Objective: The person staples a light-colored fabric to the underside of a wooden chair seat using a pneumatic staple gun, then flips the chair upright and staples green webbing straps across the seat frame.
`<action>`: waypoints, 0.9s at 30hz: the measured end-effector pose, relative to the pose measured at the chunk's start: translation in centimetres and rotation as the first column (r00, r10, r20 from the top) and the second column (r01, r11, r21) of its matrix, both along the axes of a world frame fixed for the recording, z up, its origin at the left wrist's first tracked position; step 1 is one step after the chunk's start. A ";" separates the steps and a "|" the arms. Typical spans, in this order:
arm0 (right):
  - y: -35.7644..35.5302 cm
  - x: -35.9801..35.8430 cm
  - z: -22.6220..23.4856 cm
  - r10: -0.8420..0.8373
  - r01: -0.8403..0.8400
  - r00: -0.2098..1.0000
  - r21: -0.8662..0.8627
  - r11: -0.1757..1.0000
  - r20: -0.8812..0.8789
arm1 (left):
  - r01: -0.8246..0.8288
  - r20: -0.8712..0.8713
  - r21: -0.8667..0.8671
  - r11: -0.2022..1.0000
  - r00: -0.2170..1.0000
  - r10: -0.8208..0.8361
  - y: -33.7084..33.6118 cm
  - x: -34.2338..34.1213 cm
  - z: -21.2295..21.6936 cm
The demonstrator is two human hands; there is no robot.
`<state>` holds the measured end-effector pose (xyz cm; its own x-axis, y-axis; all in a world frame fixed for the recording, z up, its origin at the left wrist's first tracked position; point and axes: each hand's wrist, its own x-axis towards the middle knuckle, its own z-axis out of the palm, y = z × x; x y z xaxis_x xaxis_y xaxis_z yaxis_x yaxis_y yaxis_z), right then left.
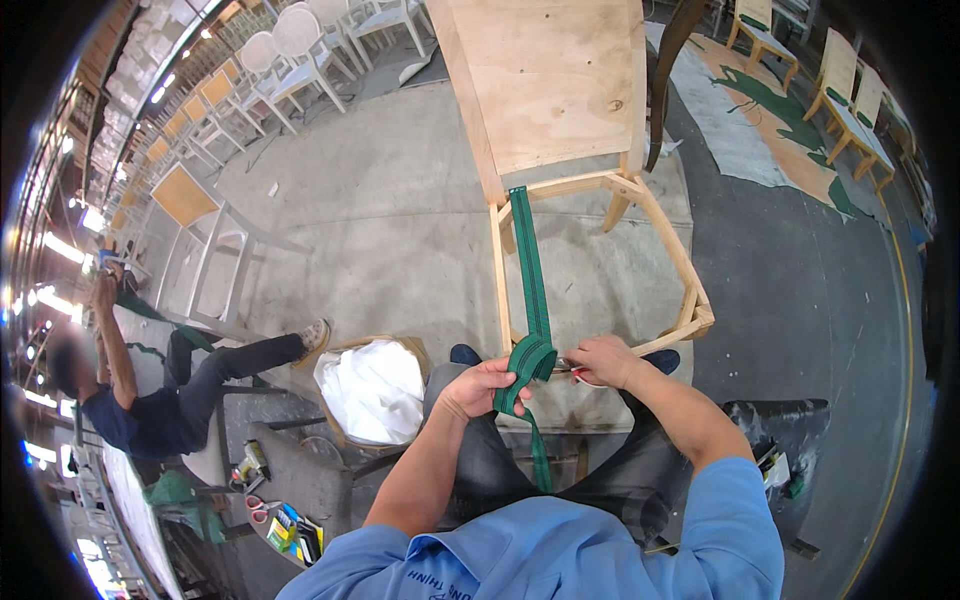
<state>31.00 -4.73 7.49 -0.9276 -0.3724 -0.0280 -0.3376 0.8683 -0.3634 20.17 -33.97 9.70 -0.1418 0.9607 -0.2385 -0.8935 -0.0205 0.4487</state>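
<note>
I am looking down from the head view at an unfinished wooden chair frame (600, 250) tipped over on the concrete floor (380, 210), its plywood back panel (555, 80) pointing away from me and the open seat frame toward my knees.

Progress: one run of green webbing strap (530, 270) is already laid across the seat opening, from the far rail beside the plywood panel to the near rail. I judge that far end to be fixed, though the fastening itself is too small to confirm. No other strap crosses the frame, so most of the seat opening remains unwebbed. The near end does not appear finished: the strap is bunched and folded at the near rail, with a loose tail hanging down between my legs.

Hands: my left hand (478, 388) is clenched around the folded bunch of strap, just on my side of the near rail. My right hand (605, 362) is closed over a small tool with a red part showing; the tool's kind I cannot tell. It sits just beside the strap at the rail, nearly touching the left hand.

Surroundings: a box lined with white sheeting (372, 390) stands at my left knee. Another person (160, 400) works well apart at far left.
</note>
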 end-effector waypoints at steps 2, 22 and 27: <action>0.2 1.8 0.9 -0.179 0.172 0.982 -0.110 0.979 -0.061 | 0.089 -0.114 -0.071 0.994 0.989 -0.096 -0.1 0.8 0.4; 2.8 53.9 3.8 -0.781 0.743 -0.621 0.267 -0.613 -0.065 | -0.235 -0.809 -0.152 0.960 -0.528 -0.258 10.4 12.2 -2.5; 1.6 53.8 3.0 -0.782 0.758 -0.620 0.301 -0.579 0.057 | -0.321 -0.506 -0.645 0.693 -0.500 -0.703 14.2 7.8 -2.4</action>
<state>84.84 -3.10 10.46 0.2989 0.9349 -0.1916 0.9410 -0.3221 -0.1037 27.96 -19.79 7.34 -0.4299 0.8037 -0.4114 0.8139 0.5422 0.2088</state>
